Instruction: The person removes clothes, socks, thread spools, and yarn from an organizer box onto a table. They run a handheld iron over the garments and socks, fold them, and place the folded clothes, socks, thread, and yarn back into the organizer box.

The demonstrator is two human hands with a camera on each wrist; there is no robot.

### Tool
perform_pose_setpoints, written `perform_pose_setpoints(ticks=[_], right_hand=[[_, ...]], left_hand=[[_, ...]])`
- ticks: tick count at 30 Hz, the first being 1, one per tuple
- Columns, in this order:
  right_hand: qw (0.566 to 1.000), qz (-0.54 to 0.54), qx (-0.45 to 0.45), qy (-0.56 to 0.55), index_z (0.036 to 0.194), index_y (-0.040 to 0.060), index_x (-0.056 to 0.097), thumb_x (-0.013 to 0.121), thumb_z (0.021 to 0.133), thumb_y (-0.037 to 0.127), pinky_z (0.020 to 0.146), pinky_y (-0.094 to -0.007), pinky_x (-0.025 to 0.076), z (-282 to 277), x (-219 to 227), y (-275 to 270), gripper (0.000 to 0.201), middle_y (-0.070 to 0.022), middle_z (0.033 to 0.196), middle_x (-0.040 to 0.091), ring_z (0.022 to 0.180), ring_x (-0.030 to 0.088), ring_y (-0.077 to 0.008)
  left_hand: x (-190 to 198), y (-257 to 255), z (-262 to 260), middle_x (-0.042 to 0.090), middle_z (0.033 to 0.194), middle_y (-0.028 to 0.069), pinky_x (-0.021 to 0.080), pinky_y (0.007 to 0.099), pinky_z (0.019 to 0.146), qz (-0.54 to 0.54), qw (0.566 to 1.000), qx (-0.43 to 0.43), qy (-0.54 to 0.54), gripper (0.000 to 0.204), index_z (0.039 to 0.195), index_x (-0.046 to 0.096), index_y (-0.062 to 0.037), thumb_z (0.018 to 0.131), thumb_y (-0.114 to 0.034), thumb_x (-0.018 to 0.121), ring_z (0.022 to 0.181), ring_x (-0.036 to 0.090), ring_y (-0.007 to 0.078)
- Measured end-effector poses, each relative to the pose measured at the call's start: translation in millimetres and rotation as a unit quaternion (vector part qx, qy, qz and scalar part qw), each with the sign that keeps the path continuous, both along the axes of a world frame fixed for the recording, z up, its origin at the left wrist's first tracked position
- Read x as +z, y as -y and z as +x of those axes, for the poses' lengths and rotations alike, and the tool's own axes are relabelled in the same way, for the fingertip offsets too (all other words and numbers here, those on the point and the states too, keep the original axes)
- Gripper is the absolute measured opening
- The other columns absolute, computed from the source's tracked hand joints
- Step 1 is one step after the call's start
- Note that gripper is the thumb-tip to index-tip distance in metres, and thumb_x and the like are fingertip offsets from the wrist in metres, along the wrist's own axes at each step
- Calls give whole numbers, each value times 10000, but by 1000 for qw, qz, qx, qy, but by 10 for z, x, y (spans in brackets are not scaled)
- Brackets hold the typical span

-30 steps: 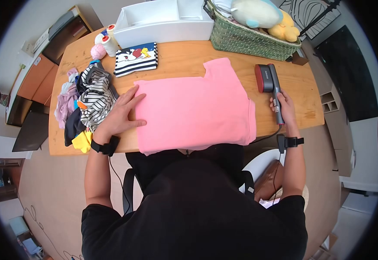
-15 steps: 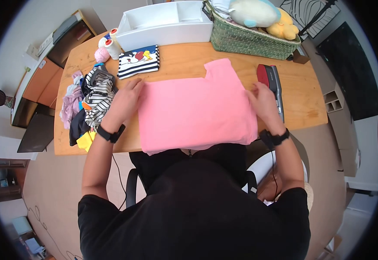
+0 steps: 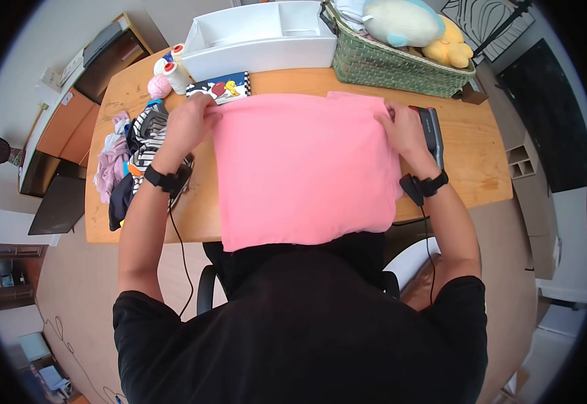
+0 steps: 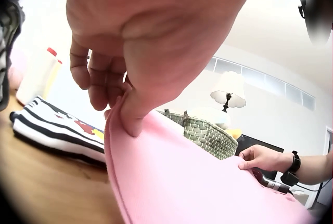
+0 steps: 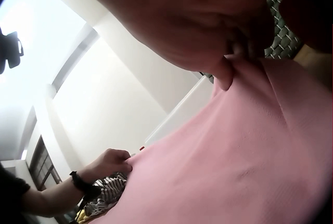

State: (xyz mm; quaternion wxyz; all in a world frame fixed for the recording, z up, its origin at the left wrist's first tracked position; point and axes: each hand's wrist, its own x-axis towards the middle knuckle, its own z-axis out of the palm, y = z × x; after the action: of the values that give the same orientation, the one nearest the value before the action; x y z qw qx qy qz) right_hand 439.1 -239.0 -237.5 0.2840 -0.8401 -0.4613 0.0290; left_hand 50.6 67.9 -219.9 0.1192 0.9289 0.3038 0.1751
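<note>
A pink garment (image 3: 303,168) is held up by its far edge in the head view, its near edge hanging at the person's lap. The left hand (image 3: 189,126) pinches its far left corner; in the left wrist view thumb and fingers of that hand (image 4: 151,42) grip the layered pink cloth (image 4: 182,177). At the far right corner the right hand (image 3: 404,135) pinches the cloth, and the right wrist view shows its thumb and fingers (image 5: 208,31) bunching the fabric (image 5: 223,146). A grey and red handheld appliance (image 3: 432,131) lies just beyond the right hand.
Behind the garment stand a white divided box (image 3: 260,55) and a green woven basket (image 3: 401,71) with plush toys. A folded striped cloth (image 3: 237,86) lies near the left hand. Crumpled clothes (image 3: 115,165) and thread spools (image 3: 176,77) occupy the table's left side.
The right hand has let go of the appliance and moved left onto the garment. Both hands have gripped the cloth and raised its far edge, which now partly covers the striped cloth.
</note>
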Motion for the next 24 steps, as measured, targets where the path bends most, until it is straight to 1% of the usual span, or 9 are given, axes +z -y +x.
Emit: perform_pose_setpoints(ticks=[7,10,12,14,16,17,18,19,24], right_hand=[[997,2,18,79,1221,-45,736,832,1019,253,958,-554,586,285,39,-540,373,-303,1205,774,1146,739,-494],[968,-14,1,250,1294,-35,707,844,1003,253,973,-563,598,160,-82,-515,431,-259,1310,763,1189,737,-475],[976,-14,46,213,1351,-29,692,849,998,254,1015,-558,593,-163,76,-324,479,-249,1363,743,1241,720,-473],[977,19,147,156,1477,-11,661,852,995,262,1126,-559,553,-507,-48,-53,586,-248,1489,687,1369,662,-478],[969,51,199,135,1545,1,644,851,998,268,1196,-566,518,-846,-263,241,643,-258,1561,650,1446,622,-484],[964,15,235,126,1618,35,601,832,1014,292,1255,-580,468,-1035,-291,383,695,-253,1657,572,1532,550,-476],[955,-22,271,116,1691,70,559,814,1031,317,1313,-594,419,-1164,-320,494,749,-248,1754,494,1619,478,-468],[955,-21,271,116,1691,70,559,814,1031,317,1313,-594,419,-1215,-369,592,749,-248,1754,494,1619,478,-468],[959,-85,216,161,1714,100,539,758,1068,448,1374,-620,318,-1058,-435,939,766,-238,1821,417,1687,383,-459]], left_hand=[[31,-423,355,774,1077,194,625,490,868,60,998,25,14,199,1047,757,6,909,-102,852,1005,781,414],[-115,-423,384,759,1211,217,617,496,933,133,991,-11,23,287,1178,750,7,897,-33,792,1119,761,427],[-27,117,274,719,1398,209,596,497,1080,201,975,-86,49,583,1398,702,-11,833,21,843,1270,709,447],[-49,602,35,683,1516,232,545,520,1181,113,978,-176,-22,678,1531,654,-3,891,-70,866,1387,659,478],[-342,1104,-211,548,1712,254,431,572,1307,103,971,-209,-46,834,1673,550,-17,983,-366,863,1592,513,476],[-364,1328,-324,548,1712,254,431,572,1307,104,971,-211,-46,834,1673,550,-17,983,-366,863,1592,513,476],[-378,1538,-438,447,1784,265,343,588,1357,62,968,-220,-99,971,1728,469,-8,985,-530,814,1663,407,473],[-387,1673,-529,345,1856,276,255,604,1406,21,962,-227,-152,1121,1782,388,0,987,-695,764,1734,302,471],[-464,1828,-894,264,1889,283,146,616,1433,6,967,-193,-166,1271,1799,338,15,934,-840,707,1771,209,466]])
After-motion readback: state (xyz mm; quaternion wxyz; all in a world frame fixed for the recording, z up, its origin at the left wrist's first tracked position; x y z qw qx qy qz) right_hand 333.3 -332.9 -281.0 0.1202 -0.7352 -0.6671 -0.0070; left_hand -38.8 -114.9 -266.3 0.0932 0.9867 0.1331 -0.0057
